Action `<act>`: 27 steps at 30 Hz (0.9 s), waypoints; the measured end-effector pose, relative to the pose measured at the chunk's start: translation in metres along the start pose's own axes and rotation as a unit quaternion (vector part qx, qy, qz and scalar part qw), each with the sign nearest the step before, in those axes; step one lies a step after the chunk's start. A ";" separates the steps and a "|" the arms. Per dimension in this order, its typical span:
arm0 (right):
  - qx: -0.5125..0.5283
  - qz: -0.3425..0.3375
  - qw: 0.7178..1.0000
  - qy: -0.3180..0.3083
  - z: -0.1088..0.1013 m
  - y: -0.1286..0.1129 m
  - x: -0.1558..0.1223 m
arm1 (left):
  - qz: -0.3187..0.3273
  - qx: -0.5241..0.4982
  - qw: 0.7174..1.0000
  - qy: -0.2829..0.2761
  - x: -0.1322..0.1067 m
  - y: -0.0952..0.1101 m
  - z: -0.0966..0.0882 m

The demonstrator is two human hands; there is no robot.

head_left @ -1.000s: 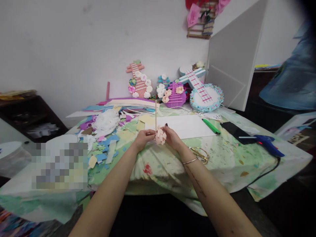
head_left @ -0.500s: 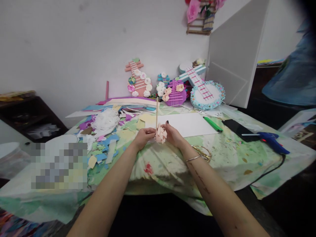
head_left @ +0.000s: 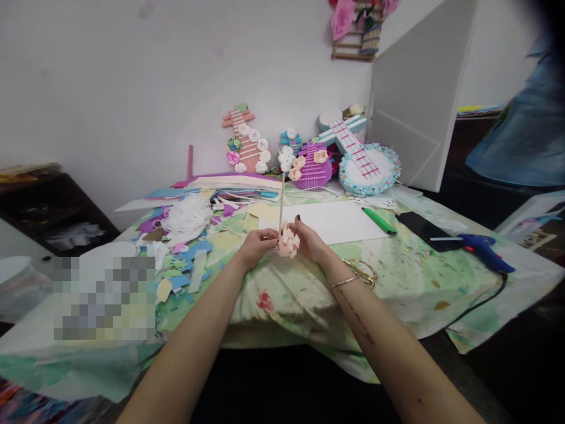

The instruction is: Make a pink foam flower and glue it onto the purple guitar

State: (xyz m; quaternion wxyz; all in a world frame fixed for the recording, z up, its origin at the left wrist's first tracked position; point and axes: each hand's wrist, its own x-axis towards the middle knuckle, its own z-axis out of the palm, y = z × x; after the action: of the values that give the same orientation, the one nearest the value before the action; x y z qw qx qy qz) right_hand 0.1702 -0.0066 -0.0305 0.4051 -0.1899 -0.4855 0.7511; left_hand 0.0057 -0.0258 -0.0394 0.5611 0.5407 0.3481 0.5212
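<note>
Pinching the small pale-pink paper flower point(head_left: 289, 241) from 9 and 3 o'clock, your left hand point(head_left: 253, 246) and right hand point(head_left: 311, 242) stay closed on it above the paint-stained green table cover point(head_left: 397, 294). Its thin wooden stick point(head_left: 281, 200), pointing to 12, has tipped slightly rightward in the last second; otherwise nothing shifts, so you seem mid-shaping. Gold scissors point(head_left: 364, 272) lie at 4 o'clock.

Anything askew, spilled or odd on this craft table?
Paper scraps lie strewn across the left side of the table. The blue glue gun lies near the right edge, red light showing, cord trailing over it. The left hand and right hand grip the paper flower normally.
</note>
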 end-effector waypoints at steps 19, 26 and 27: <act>-0.005 -0.014 1.000 -0.010 -0.006 0.008 0.005 | -0.015 0.023 1.000 0.006 0.001 -0.004 0.000; -0.008 -0.011 1.000 0.007 -0.003 0.007 0.003 | -0.007 0.090 0.996 0.002 -0.002 0.001 0.001; -0.011 -0.012 1.000 0.011 -0.003 0.007 0.003 | -0.007 0.094 0.996 0.001 -0.003 0.002 0.002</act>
State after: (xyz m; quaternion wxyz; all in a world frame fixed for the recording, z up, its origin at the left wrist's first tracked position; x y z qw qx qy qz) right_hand 0.1673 -0.0039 -0.0378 0.4168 -0.1967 -0.4919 0.7386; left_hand 0.0067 -0.0291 -0.0377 0.5108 0.5879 0.3997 0.4834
